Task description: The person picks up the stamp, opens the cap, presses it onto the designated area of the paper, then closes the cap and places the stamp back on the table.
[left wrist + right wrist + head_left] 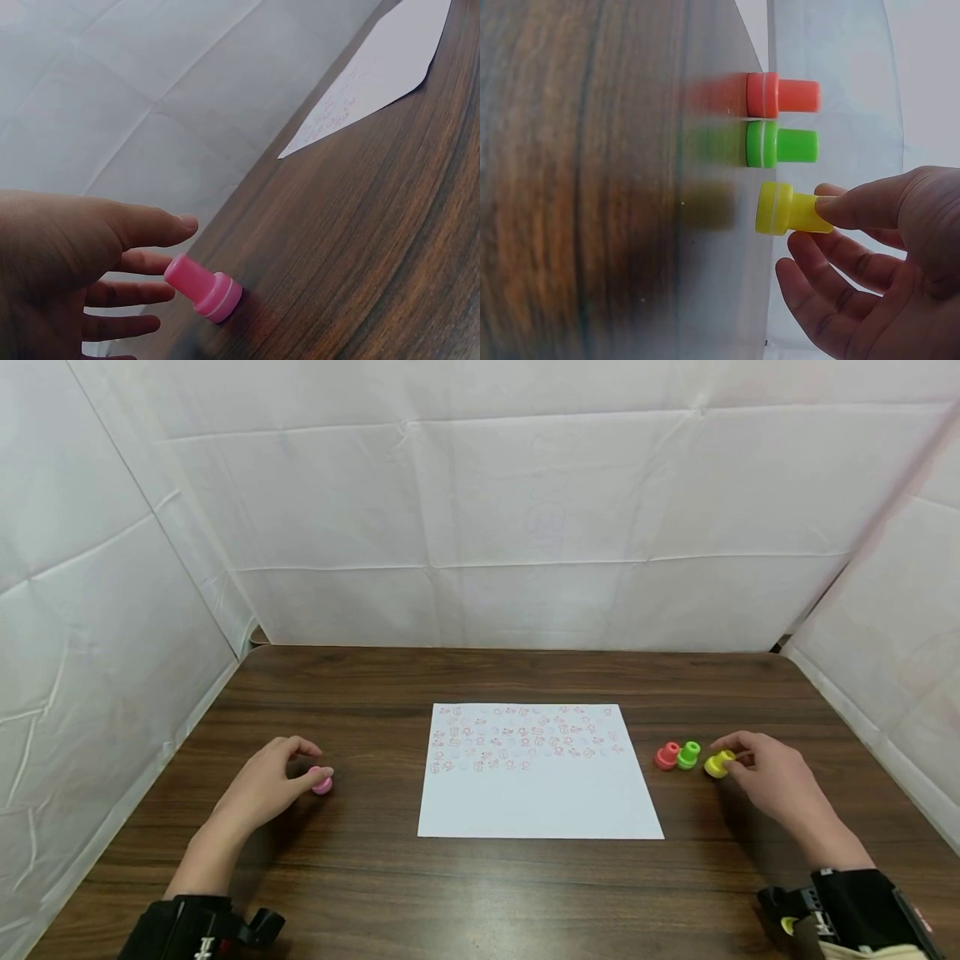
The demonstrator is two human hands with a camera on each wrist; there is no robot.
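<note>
A pink toy stamp (202,285) stands upright on the table at the left, its narrow handle pointing up. Around it my left hand (273,781) is spread, thumb and fingers relaxed, with a gap between thumb and handle in the left wrist view. My right hand (772,777) pinches the handle of a yellow stamp (774,208) between thumb and fingers. The yellow stamp is slightly tilted, its base a little off the table. Close beside it stand a green stamp (795,145) and a red stamp (796,96), both upright.
A white sheet of paper (540,806) lies mid-table between my hands, with rows of small red and faint printed figures on its upper half. The dark wooden table (360,877) meets white sheeting (525,527) at the back and sides.
</note>
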